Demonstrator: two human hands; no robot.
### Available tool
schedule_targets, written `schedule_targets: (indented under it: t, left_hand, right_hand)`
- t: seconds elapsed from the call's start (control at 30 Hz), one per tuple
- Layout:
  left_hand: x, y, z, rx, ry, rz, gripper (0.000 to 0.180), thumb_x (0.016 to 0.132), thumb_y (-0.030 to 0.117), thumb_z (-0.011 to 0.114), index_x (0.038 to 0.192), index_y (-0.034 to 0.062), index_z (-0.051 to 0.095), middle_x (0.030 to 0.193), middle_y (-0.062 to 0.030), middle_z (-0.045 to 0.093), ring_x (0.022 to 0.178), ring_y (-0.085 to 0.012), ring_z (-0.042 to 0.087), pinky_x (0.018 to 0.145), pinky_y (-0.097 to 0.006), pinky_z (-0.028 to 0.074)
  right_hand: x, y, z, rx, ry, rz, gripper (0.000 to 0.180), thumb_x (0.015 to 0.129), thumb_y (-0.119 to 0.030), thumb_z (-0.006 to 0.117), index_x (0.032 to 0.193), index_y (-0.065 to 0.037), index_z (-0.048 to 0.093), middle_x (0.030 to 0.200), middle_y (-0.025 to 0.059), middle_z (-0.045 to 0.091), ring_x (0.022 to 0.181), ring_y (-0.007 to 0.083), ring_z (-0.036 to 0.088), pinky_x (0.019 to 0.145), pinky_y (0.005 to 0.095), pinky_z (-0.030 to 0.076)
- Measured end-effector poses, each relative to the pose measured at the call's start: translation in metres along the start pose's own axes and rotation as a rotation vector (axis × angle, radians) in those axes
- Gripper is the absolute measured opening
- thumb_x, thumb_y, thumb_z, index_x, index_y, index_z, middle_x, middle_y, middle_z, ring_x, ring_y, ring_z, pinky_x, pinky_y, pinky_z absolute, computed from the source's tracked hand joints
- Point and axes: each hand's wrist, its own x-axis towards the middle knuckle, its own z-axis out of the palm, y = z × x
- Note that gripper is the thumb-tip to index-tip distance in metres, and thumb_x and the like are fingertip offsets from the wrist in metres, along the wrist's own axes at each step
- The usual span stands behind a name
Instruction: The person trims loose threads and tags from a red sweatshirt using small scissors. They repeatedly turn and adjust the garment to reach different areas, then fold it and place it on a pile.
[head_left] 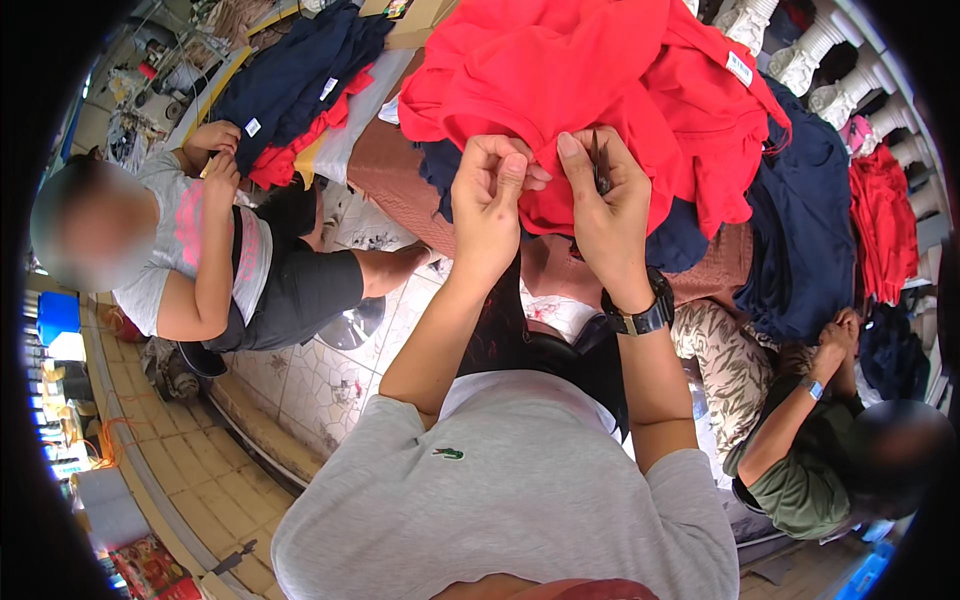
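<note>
A red garment (560, 75) lies heaped in front of me, its near edge raised between my two hands. My left hand (488, 205) pinches that edge, thumb and fingers closed. Close beside it, my right hand (612, 205) is closed too, its thumb against the red cloth. Small dark thread snips (601, 168) are tucked in the right hand, blades pointing up and away from me. Most of the snips' grip is hidden by the fingers. A white label (739, 67) shows on the red cloth at the right.
The pile rests on a brown-covered surface (395, 180). Navy garments (800, 220) hang at the right, near white balusters (795, 55). At the left, a person (215, 230) handles navy and red garments (290, 85). Another person (800, 460) sits close at my right.
</note>
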Motion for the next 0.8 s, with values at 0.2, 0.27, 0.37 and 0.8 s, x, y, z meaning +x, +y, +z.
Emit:
schedule_targets:
  t: [0.2, 0.27, 0.37, 0.8]
  left_hand:
    - [0.002, 0.007, 0.010, 0.192, 0.066, 0.071, 0.013, 0.098, 0.003, 0.066, 0.109, 0.0001, 0.060, 0.095, -0.0033, 0.064, 0.083, -0.0091, 0.062, 0.077, -0.023, 0.051]
    - [0.007, 0.012, 0.010, 0.166, 0.057, 0.008, 0.011, 0.095, 0.002, 0.070, 0.102, -0.0005, 0.061, 0.096, -0.0040, 0.065, 0.083, -0.0086, 0.064, 0.076, -0.023, 0.052]
    - [0.012, 0.011, 0.001, 0.138, -0.062, -0.005, 0.010, 0.096, 0.003, 0.069, 0.101, 0.0002, 0.061, 0.092, -0.0024, 0.064, 0.081, -0.0088, 0.064, 0.076, -0.023, 0.052]
    - [-0.006, 0.009, 0.009, 0.094, 0.007, 0.000, 0.012, 0.104, 0.014, 0.060, 0.108, 0.0041, 0.055, 0.097, -0.0026, 0.060, 0.086, -0.0098, 0.063, 0.078, -0.026, 0.053]
  right_hand:
    - [-0.002, 0.003, 0.003, 0.015, -0.002, -0.018, 0.016, 0.099, -0.011, 0.065, 0.091, 0.004, 0.062, 0.083, 0.0052, 0.057, 0.077, 0.0111, 0.050, 0.071, 0.0271, 0.042]
    - [-0.001, 0.007, 0.003, 0.027, 0.007, -0.059, 0.017, 0.099, -0.010, 0.064, 0.091, 0.004, 0.061, 0.082, 0.0048, 0.056, 0.075, 0.0109, 0.048, 0.069, 0.0269, 0.040]
    - [0.001, 0.009, -0.001, 0.025, -0.029, -0.050, 0.017, 0.099, -0.010, 0.064, 0.090, 0.003, 0.060, 0.082, 0.0046, 0.054, 0.074, 0.0108, 0.047, 0.066, 0.0267, 0.039]
    - [-0.002, 0.011, 0.000, 0.027, -0.069, -0.017, 0.019, 0.099, -0.014, 0.064, 0.090, 0.003, 0.060, 0.084, 0.0047, 0.054, 0.074, 0.0115, 0.048, 0.065, 0.0278, 0.040]
